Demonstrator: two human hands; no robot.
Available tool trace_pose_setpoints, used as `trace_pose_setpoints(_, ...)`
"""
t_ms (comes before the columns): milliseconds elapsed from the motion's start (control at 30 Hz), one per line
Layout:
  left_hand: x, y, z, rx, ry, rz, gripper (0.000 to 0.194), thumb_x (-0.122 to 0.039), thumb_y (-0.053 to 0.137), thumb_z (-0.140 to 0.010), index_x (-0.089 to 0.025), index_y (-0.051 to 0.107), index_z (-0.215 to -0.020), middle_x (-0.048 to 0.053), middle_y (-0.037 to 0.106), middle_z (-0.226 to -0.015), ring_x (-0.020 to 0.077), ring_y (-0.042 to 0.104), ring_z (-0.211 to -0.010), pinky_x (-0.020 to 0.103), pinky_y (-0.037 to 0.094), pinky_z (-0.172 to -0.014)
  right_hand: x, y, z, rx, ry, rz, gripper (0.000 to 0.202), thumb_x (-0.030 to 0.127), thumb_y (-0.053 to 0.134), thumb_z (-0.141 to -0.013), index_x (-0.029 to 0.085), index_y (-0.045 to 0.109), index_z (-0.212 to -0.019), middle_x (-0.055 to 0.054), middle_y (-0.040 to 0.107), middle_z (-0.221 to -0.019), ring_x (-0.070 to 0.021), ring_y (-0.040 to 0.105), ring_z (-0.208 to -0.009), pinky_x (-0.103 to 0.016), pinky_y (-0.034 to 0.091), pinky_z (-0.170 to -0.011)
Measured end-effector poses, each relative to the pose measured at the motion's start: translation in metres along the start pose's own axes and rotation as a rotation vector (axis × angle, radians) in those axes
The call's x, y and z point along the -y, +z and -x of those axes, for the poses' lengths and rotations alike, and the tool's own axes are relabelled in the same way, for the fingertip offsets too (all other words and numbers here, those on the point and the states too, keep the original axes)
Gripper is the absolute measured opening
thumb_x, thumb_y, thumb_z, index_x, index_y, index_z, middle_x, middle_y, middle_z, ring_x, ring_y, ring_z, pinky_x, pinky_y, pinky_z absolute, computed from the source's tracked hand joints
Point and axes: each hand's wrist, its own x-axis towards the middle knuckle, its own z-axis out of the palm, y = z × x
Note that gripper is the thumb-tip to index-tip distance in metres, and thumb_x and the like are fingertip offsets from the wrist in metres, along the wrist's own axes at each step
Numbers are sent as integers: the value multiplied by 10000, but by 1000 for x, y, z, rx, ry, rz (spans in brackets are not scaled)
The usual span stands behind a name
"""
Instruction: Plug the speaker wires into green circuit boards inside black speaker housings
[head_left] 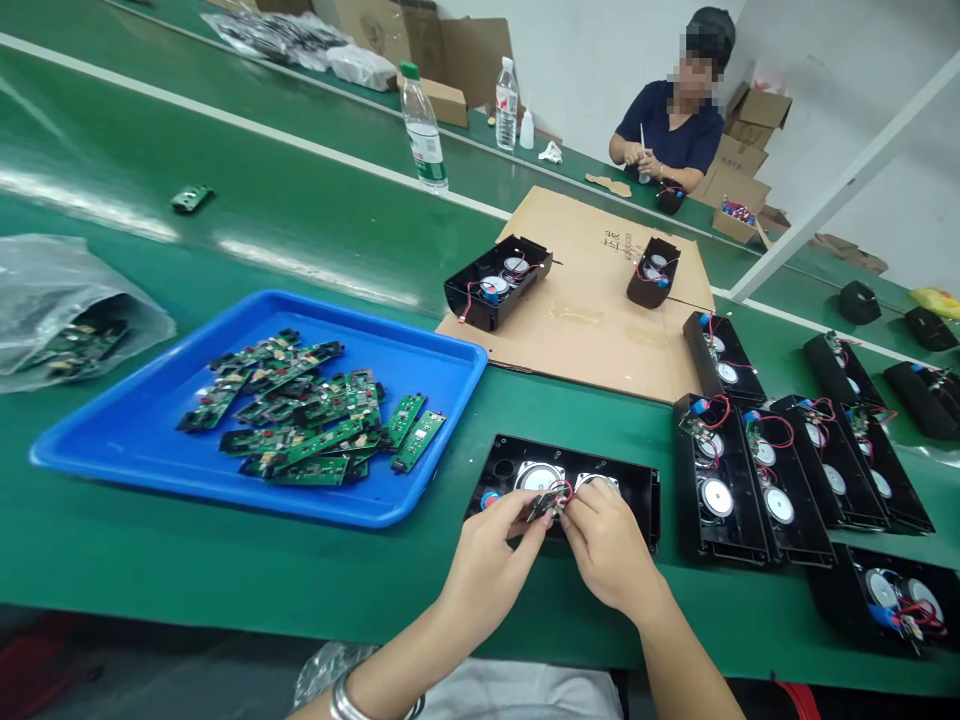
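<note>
Left hand (pixel 491 548) pinched a small green circuit board (pixel 545 503) over the open black plastic speaker casing (pixel 639 492); right hand (pixel 609 540) bunched by thin red wires (pixel 564 489), couldn't tell its grip. Board looked light, stiff, kinda fragile, edges seemed safest to hold.

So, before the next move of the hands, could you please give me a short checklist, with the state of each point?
1. Circuit board gripped in the left hand: ok.
2. Right hand close to the board: ok; exactly what it pinches is unclear.
3. Red wire joined to the board: cannot tell, too small and partly hidden.
4. Black speaker housing by the hands lies open side up: ok.
5. Spare boards available in the blue tray: ok.
6. No stray board outside tray or bag: not ok, a loose board lies beyond them.
</note>
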Motion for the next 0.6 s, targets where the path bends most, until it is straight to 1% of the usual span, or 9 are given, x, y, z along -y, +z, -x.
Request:
trace_pose_setpoints(133, -1, -3, -2, 24, 1, -15, 131, -222, 521, -782, -203, 647, -809, 22, 726, -751, 181, 694, -668, 274, 596, -654, 0, 3, 0, -46, -1, 13, 309, 161, 332, -939, 175, 534, -706, -52, 553, -727, -185, 452, -690, -317, 392, -606)
trace_pose_setpoints(233, -3, -5, -3, 46, -20, 10, 130, -226, 520, -777, -209, 642, -817, 19, 725, -758, 180, 697, -642, 272, 597, -626, -1, 7, 3, -141, 37, -33, 314, 201, 349, -952, 184, 546, -709, -46, 561, -705, -183, 490, -680, -317, 417, -619)
trace_pose_setpoints(300, -4, -5, -3, 50, -51, 30, 116, -231, 530, -773, -210, 638, -812, 18, 726, -758, 185, 700, -635, 277, 598, -624, -2, 9, 6, -213, 112, -116, 250, 248, 391, -953, 189, 566, -784, -39, 581, -725, -177, 531, -682, -308, 446, -623)
trace_pose_setpoints(367, -5, -5, -3, 49, -83, 51, 103, -238, 541, -769, -210, 634, -800, 22, 729, -766, 193, 705, -640, 290, 601, -633, -4, 10, 7, -254, 187, -193, 165, 288, 443, -940, 192, 571, -979, -40, 605, -792, -172, 564, -688, -298, 475, -616)
trace_pose_setpoints(433, -5, -5, -2, 37, -105, 78, 95, -247, 549, -765, -208, 632, -792, 28, 730, -775, 200, 709, -647, 299, 603, -636, -5, 9, 7, -234, 199, -217, 233, 288, 468, -930, 201, 534, -1136, -50, 618, -863, -175, 589, -721, -298, 498, -637)
trace_pose_setpoints(467, -5, -5, -1, 31, -114, 91, 94, -252, 554, -762, -206, 632, -791, 28, 729, -776, 201, 710, -645, 299, 604, -631, -6, 9, 7, -208, 185, -206, 244, 274, 466, -931, 205, 534, -1155, -55, 619, -884, -180, 597, -742, -302, 504, -654)
trace_pose_setpoints(533, -5, -4, -1, 18, -125, 107, 95, -259, 563, -757, -203, 634, -786, 24, 723, -756, 200, 708, -633, 298, 606, -616, -5, 8, 5, -165, 158, -167, 204, 240, 451, -934, 205, 580, -1088, -64, 620, -896, -189, 607, -774, -309, 508, -677)
trace_pose_setpoints(600, -6, -3, -2, 9, -128, 115, 97, -263, 567, -752, -201, 638, -777, 19, 716, -739, 197, 705, -622, 293, 607, -600, -3, 9, 3, -162, 159, -150, 181, 223, 447, -934, 194, 603, -1021, -68, 621, -891, -193, 610, -775, -313, 510, -674)
